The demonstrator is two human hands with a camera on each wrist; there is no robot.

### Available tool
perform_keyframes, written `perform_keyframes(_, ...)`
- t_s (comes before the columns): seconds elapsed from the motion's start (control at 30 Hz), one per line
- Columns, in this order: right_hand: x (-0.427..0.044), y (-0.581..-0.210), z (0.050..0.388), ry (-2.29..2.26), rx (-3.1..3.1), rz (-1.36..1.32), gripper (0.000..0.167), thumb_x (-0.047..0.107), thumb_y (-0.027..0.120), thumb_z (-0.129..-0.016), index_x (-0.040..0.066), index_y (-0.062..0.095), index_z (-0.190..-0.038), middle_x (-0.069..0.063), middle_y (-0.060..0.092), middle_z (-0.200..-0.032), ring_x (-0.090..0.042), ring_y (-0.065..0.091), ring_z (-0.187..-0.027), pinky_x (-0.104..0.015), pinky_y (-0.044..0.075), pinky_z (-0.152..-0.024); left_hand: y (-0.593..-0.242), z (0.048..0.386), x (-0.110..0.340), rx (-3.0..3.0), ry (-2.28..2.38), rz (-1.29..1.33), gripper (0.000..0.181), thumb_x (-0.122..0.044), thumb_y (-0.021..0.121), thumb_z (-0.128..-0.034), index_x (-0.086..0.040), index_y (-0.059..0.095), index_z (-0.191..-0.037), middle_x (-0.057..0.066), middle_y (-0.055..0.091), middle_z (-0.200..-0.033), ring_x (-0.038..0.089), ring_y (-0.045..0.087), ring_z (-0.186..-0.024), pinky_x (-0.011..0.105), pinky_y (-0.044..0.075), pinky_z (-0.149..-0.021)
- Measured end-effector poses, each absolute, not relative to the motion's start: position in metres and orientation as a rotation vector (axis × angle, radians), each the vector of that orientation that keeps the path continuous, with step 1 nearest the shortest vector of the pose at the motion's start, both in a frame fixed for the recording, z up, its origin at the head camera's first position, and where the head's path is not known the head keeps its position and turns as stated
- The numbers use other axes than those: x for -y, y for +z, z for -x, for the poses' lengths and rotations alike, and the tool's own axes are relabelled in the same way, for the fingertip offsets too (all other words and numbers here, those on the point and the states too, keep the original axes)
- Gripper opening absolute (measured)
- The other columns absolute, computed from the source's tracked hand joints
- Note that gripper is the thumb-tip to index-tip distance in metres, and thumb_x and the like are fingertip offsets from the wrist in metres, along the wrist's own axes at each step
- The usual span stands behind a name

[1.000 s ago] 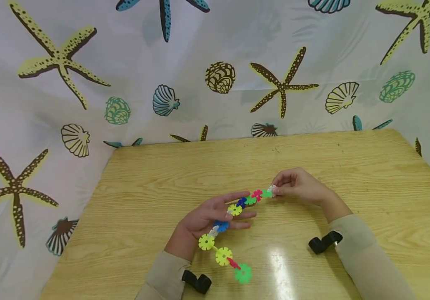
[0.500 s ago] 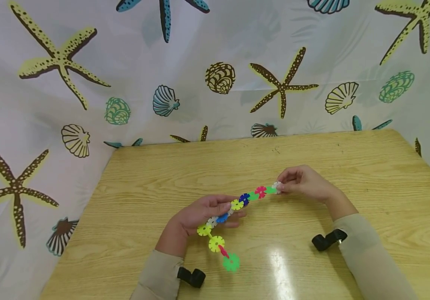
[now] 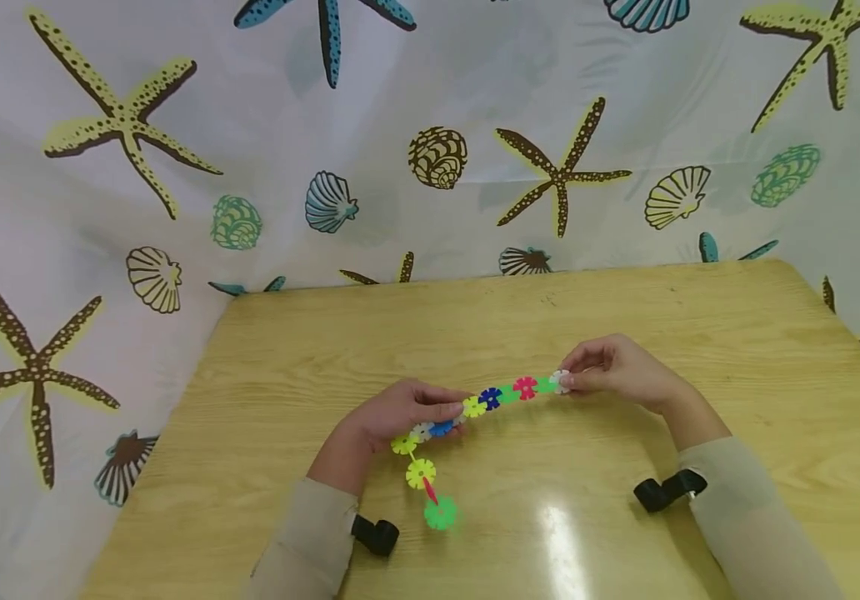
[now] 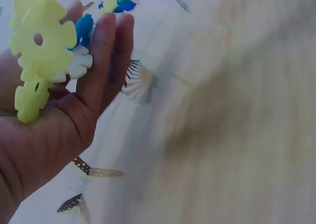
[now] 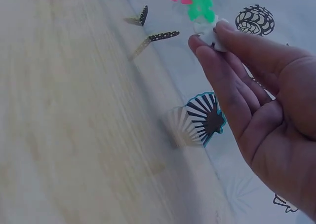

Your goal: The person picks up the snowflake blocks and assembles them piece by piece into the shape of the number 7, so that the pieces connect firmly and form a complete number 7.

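A chain of interlocking plastic snowflake discs [image 3: 525,387] stretches between both hands above the table. My left hand [image 3: 396,410] pinches it at a yellow disc [image 3: 474,407], thumb in front and fingers behind. White, blue and yellow discs run along that palm. From there the tail hangs down, ending in a pink disc and a green disc [image 3: 441,513]. My right hand [image 3: 619,372] pinches the white end disc [image 3: 561,382] between thumb and fingertips. Large in the left wrist view is a yellow disc [image 4: 57,36] over the palm. A green disc [image 5: 200,7] adjoins the white one in the right wrist view.
The wooden table [image 3: 310,342] lies beneath both hands. A white cloth [image 3: 400,83] printed with starfish and shells hangs along its back and left. Black wrist cameras [image 3: 376,535] sit on both sleeves.
The left hand has risen slightly and its spread fingers have drawn together at the chain. The right hand has shifted a little right. The hanging tail has swung left and up.
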State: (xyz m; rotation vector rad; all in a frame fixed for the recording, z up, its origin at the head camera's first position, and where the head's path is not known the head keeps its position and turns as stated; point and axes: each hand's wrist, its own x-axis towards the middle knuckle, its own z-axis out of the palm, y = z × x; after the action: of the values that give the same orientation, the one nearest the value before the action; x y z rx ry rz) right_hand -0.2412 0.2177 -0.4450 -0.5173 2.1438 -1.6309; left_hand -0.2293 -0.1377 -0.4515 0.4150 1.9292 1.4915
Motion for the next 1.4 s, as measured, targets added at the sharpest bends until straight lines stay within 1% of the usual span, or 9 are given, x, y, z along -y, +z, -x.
perform_keyframes(0.17, -0.226, -0.446, 0.226, -1.726, -2.179, 0.393, 0.031, 0.014, 0.073, -0.092, -0.008, 0.067, -0.114, -0.009, 0.073, -0.098, -0.029, 0.074, -0.094, -0.044, 0.060, -0.086, -0.432, 0.256, 0.128, -2.167, 1.306, -0.536, 0.033, -0.028, 0.068, -0.0958, -0.010, 0.073, -0.123, 0.008, 0.073, -0.120, 0.023, 0.065, -0.121, 0.040, 0.050, -0.106)
perform_keyframes(0.3, -0.228, -0.448, 0.214, -1.808, -2.238, 0.306, 0.033, 0.013, 0.072, -0.092, -0.011, 0.066, -0.114, -0.003, 0.074, -0.095, -0.017, 0.074, -0.088, -0.041, 0.060, -0.084, -0.418, 0.278, 0.114, -2.295, 1.172, -0.671, 0.025, -0.028, 0.071, -0.0935, -0.014, 0.078, -0.113, 0.004, 0.075, -0.115, 0.018, 0.068, -0.112, 0.037, 0.056, -0.096)
perform_keyframes(0.43, -0.227, -0.448, 0.205, -1.866, -2.310, 0.233, 0.033, 0.014, 0.073, -0.092, -0.012, 0.067, -0.112, -0.001, 0.075, -0.095, -0.013, 0.073, -0.085, -0.038, 0.061, -0.082, -0.413, 0.294, 0.102, -2.329, 1.071, -0.756, 0.022, -0.026, 0.071, -0.0941, -0.014, 0.079, -0.111, 0.002, 0.077, -0.110, 0.013, 0.071, -0.099, 0.033, 0.057, -0.090)
perform_keyframes(0.53, -0.226, -0.447, 0.199, -1.828, -2.386, 0.157, 0.033, 0.017, 0.074, -0.091, -0.009, 0.070, -0.111, -0.007, 0.075, -0.099, -0.018, 0.074, -0.087, -0.037, 0.062, -0.082, -0.417, 0.306, 0.093, -2.360, 0.998, -0.803, 0.021, -0.026, 0.070, -0.0945, -0.015, 0.079, -0.111, 0.001, 0.077, -0.109, 0.012, 0.070, -0.095, 0.033, 0.057, -0.089)
perform_keyframes(0.63, -0.221, -0.446, 0.187, -1.757, -2.467, 0.087, 0.032, 0.021, 0.076, -0.090, -0.004, 0.073, -0.109, -0.012, 0.076, -0.101, -0.022, 0.074, -0.088, -0.034, 0.062, -0.078, -0.420, 0.315, 0.081, -2.420, 0.889, -0.890, 0.020, -0.023, 0.070, -0.0941, -0.014, 0.079, -0.110, 0.001, 0.076, -0.111, 0.016, 0.070, -0.101, 0.033, 0.057, -0.091)
perform_keyframes(0.9, -0.205, -0.448, 0.160, -1.541, -2.631, 0.018, 0.018, 0.019, 0.080, -0.085, 0.003, 0.077, -0.093, -0.007, 0.077, -0.085, -0.012, 0.071, -0.074, -0.024, 0.057, -0.064, -0.423, 0.329, 0.040, -2.534, 0.668, -1.104, 0.016, -0.019, 0.072, -0.0926, -0.013, 0.081, -0.105, 0.000, 0.077, -0.107, 0.016, 0.069, -0.108, 0.038, 0.049, -0.104)
perform_keyframes(1.0, -0.197, -0.445, 0.154, -1.437, -2.682, 0.024, 0.014, 0.018, 0.081, -0.083, 0.006, 0.076, -0.088, -0.003, 0.075, -0.080, -0.010, 0.069, -0.071, -0.024, 0.055, -0.061, -0.431, 0.332, 0.031, -2.533, 0.630, -1.176, 0.015, -0.017, 0.071, -0.0925, -0.014, 0.081, -0.104, -0.001, 0.077, -0.105, 0.014, 0.070, -0.105, 0.035, 0.050, -0.103)
perform_keyframes(1.17, -0.187, -0.442, 0.146, -1.335, -2.673, 0.070, 0.011, 0.016, 0.081, -0.081, 0.008, 0.073, -0.082, 0.001, 0.072, -0.075, -0.010, 0.067, -0.068, -0.024, 0.054, -0.060, -0.440, 0.334, 0.016, -2.473, 0.582, -1.314, 0.014, -0.013, 0.071, -0.0917, -0.013, 0.081, -0.101, -0.001, 0.077, -0.103, 0.012, 0.071, -0.101, 0.024, 0.055, -0.092)
perform_keyframes(1.4, -0.183, -0.441, 0.140, -1.260, -2.705, 0.109, 0.014, 0.014, 0.084, -0.078, 0.010, 0.071, -0.077, 0.002, 0.069, -0.071, -0.009, 0.064, -0.065, -0.024, 0.053, -0.059, -0.433, 0.332, -0.003, -2.391, 0.460, -1.437, 0.012, -0.013, 0.068, -0.0951, -0.011, 0.078, -0.100, 0.000, 0.075, -0.103, 0.015, 0.068, -0.102, 0.029, 0.054, -0.095)
